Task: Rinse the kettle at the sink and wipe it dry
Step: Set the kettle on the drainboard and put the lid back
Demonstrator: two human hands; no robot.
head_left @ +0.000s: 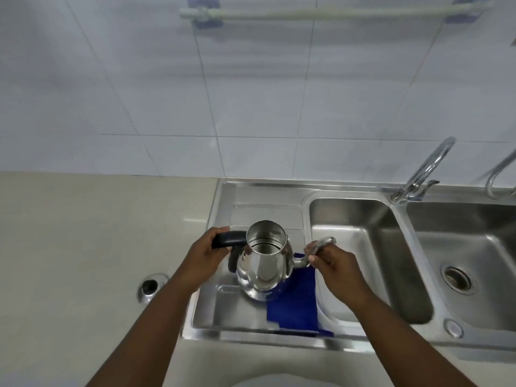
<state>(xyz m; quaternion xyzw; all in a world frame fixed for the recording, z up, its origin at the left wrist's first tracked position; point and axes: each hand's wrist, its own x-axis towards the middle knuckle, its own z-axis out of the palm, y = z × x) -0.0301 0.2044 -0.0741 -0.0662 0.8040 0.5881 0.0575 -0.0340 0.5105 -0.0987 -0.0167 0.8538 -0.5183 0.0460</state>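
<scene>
A shiny steel kettle with no lid stands upright on the sink's drainboard, its open mouth facing up. My left hand grips its black handle on the left side. My right hand is closed around the curved spout on the right. A blue cloth lies flat on the drainboard, partly under the kettle and reaching toward the front edge. The left basin of the steel sink sits just right of the kettle.
A chrome tap stands behind the divider between the two basins; the right basin has a drain. A metal hose hangs at far right. A round steel lid lies on the beige counter at left. A white rail is on the tiled wall.
</scene>
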